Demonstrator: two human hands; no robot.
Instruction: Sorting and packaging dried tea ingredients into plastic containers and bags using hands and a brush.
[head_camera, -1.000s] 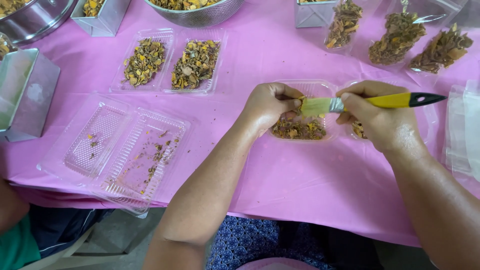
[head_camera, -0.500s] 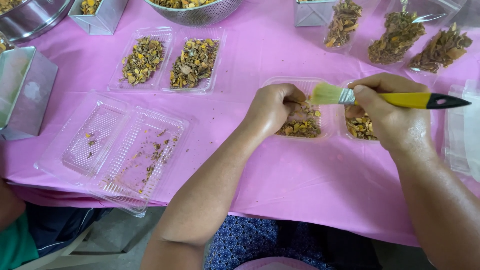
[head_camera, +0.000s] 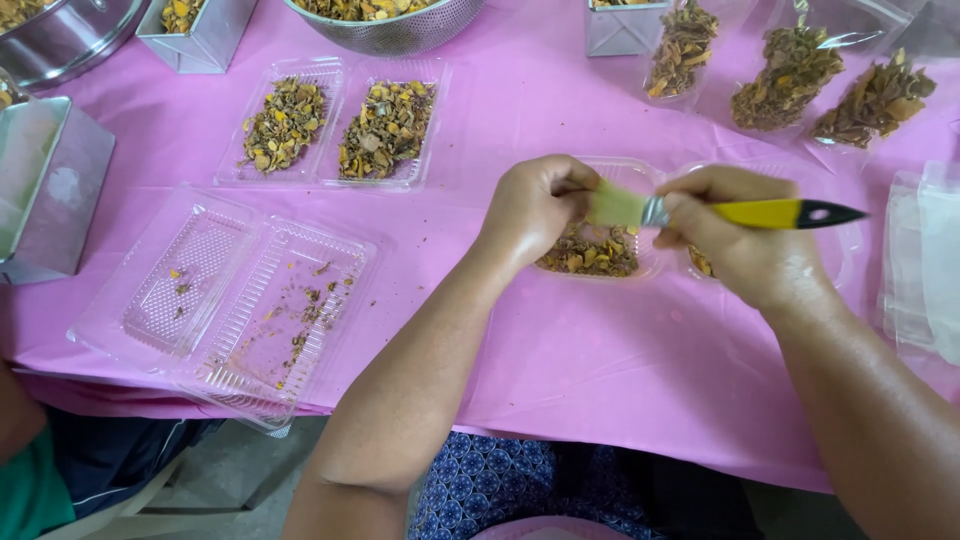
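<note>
1. Pink cloth (head_camera: 600, 380) covers the bench, and the clear tray (head_camera: 625, 180) in front of me is my landmark for everything else.
2. My left hand (head_camera: 535, 205) is curled narrow at the left edge of that tray, fingers bent in over the dried yellow-brown pieces (head_camera: 590, 255) lying in it; I cannot tell whether it pinches any of them.
3. My right hand (head_camera: 745, 240) is closed around a paintbrush (head_camera: 720, 212) with a yellow handle and a black tip, held level just above the tray.
4. The pale bristles point left and reach my left hand's fingers, right over the tray.
5. Under my right hand, just right of the tray, sits a second clear tray (head_camera: 845, 240) with a few of the same pieces; most of it is hidden.
6. Left of the landmark tray and nearer the bench edge lies an open clear box (head_camera: 215, 300) with only crumbs in both halves.
7. Beyond that box, up and left of my tray, a twin tray (head_camera: 335, 125) is filled with dried pieces in both compartments.
8. Far beyond my tray stands a metal colander (head_camera: 400, 30) of the same pieces.
9. Up and right of the tray lie three clear bags (head_camera: 800, 75) packed with dried pieces.
10. Well to the left of it all stands a metal tin (head_camera: 50, 185).
</note>
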